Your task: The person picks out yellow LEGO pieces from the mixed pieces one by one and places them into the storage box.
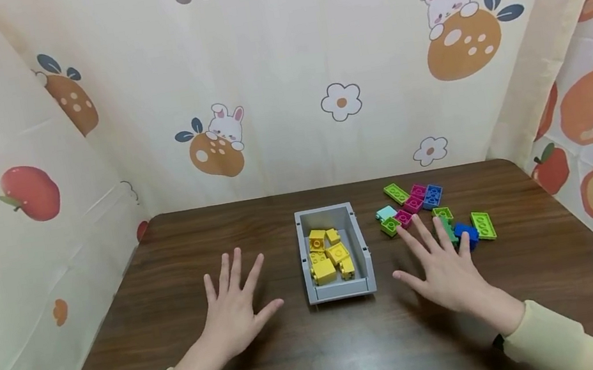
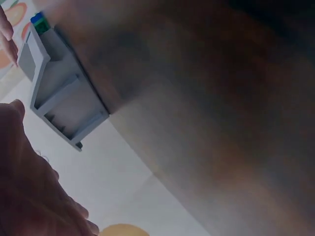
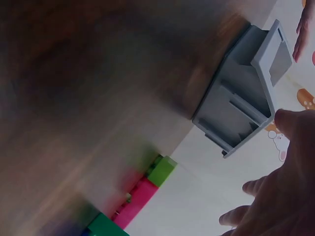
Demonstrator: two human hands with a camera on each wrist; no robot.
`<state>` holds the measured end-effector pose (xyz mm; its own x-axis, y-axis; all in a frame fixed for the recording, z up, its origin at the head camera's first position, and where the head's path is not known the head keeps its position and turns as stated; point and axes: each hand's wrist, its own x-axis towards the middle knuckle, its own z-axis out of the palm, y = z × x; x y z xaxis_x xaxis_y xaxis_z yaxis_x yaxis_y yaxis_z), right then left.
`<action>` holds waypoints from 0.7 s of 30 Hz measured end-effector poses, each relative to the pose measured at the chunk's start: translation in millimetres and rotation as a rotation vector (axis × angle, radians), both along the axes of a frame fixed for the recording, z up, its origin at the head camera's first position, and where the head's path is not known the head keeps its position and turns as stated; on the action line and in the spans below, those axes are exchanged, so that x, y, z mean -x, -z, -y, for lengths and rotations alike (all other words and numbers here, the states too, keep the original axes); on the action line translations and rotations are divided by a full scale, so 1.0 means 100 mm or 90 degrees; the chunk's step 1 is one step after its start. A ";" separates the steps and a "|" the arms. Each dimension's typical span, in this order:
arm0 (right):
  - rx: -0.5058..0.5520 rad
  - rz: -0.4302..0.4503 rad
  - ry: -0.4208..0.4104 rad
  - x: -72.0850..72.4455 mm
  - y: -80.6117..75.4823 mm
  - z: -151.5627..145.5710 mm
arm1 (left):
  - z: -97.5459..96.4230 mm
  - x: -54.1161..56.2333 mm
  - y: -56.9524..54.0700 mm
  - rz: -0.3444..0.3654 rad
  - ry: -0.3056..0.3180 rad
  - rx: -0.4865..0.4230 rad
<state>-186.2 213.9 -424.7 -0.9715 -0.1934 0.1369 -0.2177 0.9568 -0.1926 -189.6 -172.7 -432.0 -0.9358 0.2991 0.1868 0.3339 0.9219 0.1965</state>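
Observation:
A grey bin [image 1: 341, 290] stands mid-table with several yellow building blocks [image 1: 324, 270] inside. My left hand [image 1: 233, 314] is held to its left, fingers spread and straight, holding nothing. On the other side my right hand [image 1: 449, 277] is spread the same way and also holds nothing. Its fingertips overlap the edge of a loose group of blocks in the head view, among them a blue block [image 1: 466, 236] and a green one [image 1: 448, 231]. Each wrist view shows the bin's outer side wall [image 2: 64, 93] beyond the thumb.
More blocks lie at the back right of the brown table [image 1: 222, 229]: a lime plate block [image 1: 395, 194], magenta blocks [image 1: 413, 203], a light-blue block [image 1: 386, 213] and a lime plate block [image 1: 483, 225] farthest right. A fruit-patterned curtain [image 1: 290, 147] surrounds the table's back and sides.

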 end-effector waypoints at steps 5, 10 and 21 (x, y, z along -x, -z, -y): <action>0.001 0.004 -0.012 -0.02 0.04 -0.01 | 0.02 -0.02 0.05 0.010 -0.019 -0.005; 0.001 -0.002 -0.016 -0.02 0.03 -0.03 | 0.01 -0.01 0.07 0.009 -0.018 -0.014; 0.009 -0.003 -0.028 -0.02 -0.01 -0.04 | -0.02 -0.02 0.09 0.010 -0.025 0.001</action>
